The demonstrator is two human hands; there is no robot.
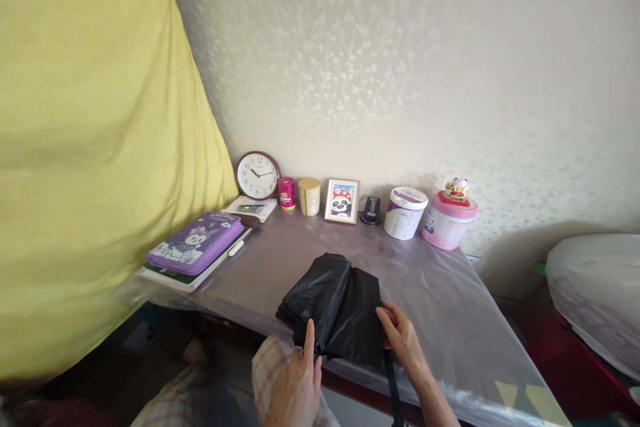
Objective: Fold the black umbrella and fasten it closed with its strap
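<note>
A black folding umbrella [325, 300], closed up but with its fabric panels loose, rests at the front edge of the table. My left hand [297, 383] is at its near left side, the index finger stretched along the fabric and the other fingers curled by the lower edge, partly hidden. At the right side, my right hand [400, 337] pinches the edge of a panel between thumb and fingers. A black strap [393, 387] hangs down below the right hand.
Plastic film covers the table [280, 247]. Along the wall stand a clock [258, 175], a pink can [287, 194], a yellow-lidded can [309, 198], a panda picture frame [342, 201], a black stand [371, 211] and two tubs [405, 217]. A purple case [197, 243] lies left.
</note>
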